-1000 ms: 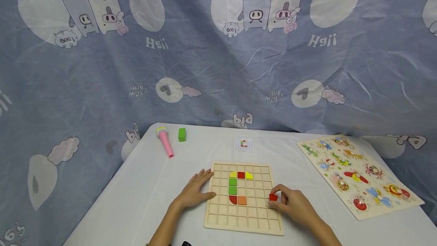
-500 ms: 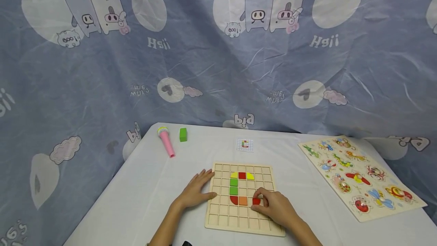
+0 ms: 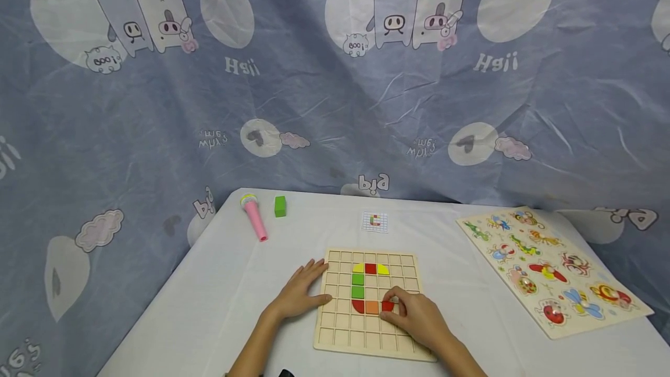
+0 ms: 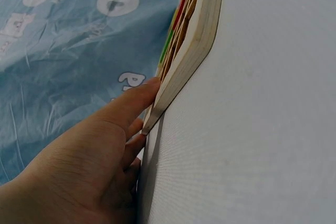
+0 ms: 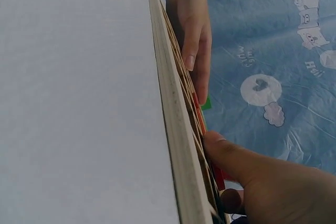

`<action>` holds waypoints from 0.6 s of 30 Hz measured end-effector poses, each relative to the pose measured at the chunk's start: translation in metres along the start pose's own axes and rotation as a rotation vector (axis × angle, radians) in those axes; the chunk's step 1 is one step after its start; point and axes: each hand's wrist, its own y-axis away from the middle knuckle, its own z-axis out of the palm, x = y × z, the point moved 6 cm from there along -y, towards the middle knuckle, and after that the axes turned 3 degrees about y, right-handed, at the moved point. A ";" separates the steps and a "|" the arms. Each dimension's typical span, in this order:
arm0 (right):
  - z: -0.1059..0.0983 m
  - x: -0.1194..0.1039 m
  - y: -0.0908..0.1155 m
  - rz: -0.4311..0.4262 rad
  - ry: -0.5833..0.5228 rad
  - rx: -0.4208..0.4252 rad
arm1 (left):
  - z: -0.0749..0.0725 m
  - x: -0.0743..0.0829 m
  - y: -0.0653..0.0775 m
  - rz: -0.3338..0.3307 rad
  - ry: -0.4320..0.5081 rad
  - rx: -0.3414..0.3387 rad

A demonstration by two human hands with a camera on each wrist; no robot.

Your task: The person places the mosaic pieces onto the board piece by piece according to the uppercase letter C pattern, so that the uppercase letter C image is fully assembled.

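A wooden grid board [image 3: 374, 348] lies on the white table in the head view. Set in its cells are a red square tile [image 3: 370, 269] between two yellow rounded ones, two green squares below, then a red rounded tile [image 3: 357, 306] and an orange square [image 3: 372, 307]. My right hand [image 3: 419, 314] pinches another red tile [image 3: 388, 306] between thumb and finger, at the cell right of the orange one. At the board's left edge my left hand [image 3: 297, 294] rests with its fingers extended, thumb on the rim; the left wrist view shows this thumb [image 4: 134, 98] too.
A small card [image 3: 374, 221] with a coloured grid pattern lies behind the board. Further left are a pink toy microphone [image 3: 255, 218] and a green block [image 3: 280, 206]. An insect puzzle board [image 3: 549, 275] takes up the right side. A patterned blue curtain [image 3: 324, 92] hangs behind the table.
My right hand has carried the red tile leftward from the board's right edge to beside the orange tile. The left hand has stayed at the board's left edge.
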 end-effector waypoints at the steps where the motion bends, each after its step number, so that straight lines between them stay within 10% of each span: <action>1: 0.000 0.000 0.000 -0.003 0.000 0.004 | 0.000 0.000 0.000 0.001 0.001 0.001; 18: -0.001 0.000 0.002 -0.014 -0.027 0.003 | -0.001 -0.001 -0.001 0.012 0.005 0.006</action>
